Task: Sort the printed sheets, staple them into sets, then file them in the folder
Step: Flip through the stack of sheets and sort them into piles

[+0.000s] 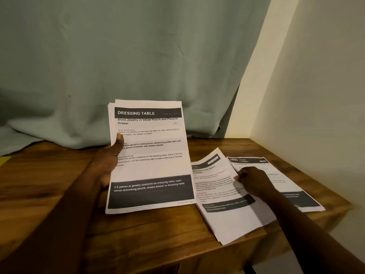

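my left hand [107,161] grips a stack of printed sheets [150,155] by its left edge, thumb pressed on the front page and fingers hidden behind, so the stack stands nearly upright with its bottom edge down near the wooden table [49,184]. the top page is headed "dressing table" in a dark band, with a second dark band near the foot. to the right of it, a middle pile [223,214] lies flat and skewed on the table, its near corner hanging past the table's front edge. my right hand [253,180] is curled tight at that pile's right edge, fingertips pinching the top sheet as far as i can see; the print there is blurred. just beyond my knuckles a right pile [292,186] lies flat near the table's right edge, partly under my wrist, its left side touching the middle pile. a pale green cloth [118,56] hangs behind the table, its hem resting on the back of the top, and a cream wall [316,76] stands to the right.
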